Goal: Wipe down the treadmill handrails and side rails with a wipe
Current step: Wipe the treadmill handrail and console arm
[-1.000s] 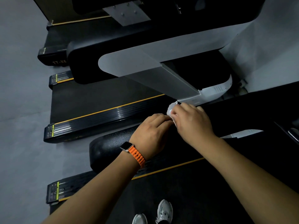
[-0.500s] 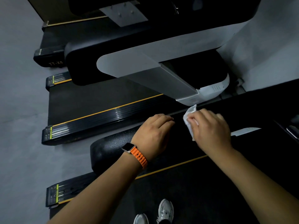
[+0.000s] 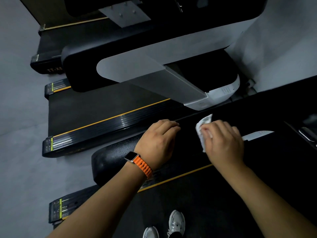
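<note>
- Right of centre in the frame, the right hand [image 3: 224, 143] presses a crumpled white wipe [image 3: 203, 125] onto the black handrail [image 3: 111, 162], fingers bunched around it.
- The left hand [image 3: 157, 141] rests beside it on that handrail, fingers curled over its far edge.
- Progress looks early: one handrail is under way, and the yellow-striped side rail [image 3: 58, 210] seems untouched.
- The wipe looks small and creased.
</note>
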A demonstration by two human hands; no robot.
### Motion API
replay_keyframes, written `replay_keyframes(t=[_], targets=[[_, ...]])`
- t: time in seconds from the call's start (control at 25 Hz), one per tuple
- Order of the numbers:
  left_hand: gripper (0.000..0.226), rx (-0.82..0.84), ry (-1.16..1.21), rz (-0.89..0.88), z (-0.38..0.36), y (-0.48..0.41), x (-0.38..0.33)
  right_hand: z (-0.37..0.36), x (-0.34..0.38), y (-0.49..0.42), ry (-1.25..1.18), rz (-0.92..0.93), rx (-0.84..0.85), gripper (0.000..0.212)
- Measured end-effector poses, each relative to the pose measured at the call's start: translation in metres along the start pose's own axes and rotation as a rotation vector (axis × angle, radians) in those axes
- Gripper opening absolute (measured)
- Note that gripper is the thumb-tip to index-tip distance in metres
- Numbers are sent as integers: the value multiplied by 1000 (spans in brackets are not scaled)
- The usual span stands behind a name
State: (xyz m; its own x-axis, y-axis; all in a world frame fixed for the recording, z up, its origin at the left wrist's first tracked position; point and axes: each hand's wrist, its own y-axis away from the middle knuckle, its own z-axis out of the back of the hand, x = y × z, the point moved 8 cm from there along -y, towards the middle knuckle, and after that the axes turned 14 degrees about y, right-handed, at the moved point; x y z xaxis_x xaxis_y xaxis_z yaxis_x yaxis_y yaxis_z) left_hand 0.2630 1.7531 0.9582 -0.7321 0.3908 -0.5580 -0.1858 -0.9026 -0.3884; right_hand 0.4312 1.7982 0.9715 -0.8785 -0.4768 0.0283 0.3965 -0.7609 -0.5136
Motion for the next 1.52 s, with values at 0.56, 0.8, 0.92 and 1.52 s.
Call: replay_keyframes(t=[0.56,0.8,0.92,1.52], targets=[[34,19,-119,-76,-16,-15,-18,5,-37,3,35,-108,-2,12],[32,45,-122,-104,-37,-43,-29,2,-49,-3,27,-108,15,15],[32,66,-110,-121,-40,-54,-30,-4,-38,-13,48,11,40,18],[33,117,-25,-100,-51,-67,-26,-40,-50,-84,109,130,264,10]])
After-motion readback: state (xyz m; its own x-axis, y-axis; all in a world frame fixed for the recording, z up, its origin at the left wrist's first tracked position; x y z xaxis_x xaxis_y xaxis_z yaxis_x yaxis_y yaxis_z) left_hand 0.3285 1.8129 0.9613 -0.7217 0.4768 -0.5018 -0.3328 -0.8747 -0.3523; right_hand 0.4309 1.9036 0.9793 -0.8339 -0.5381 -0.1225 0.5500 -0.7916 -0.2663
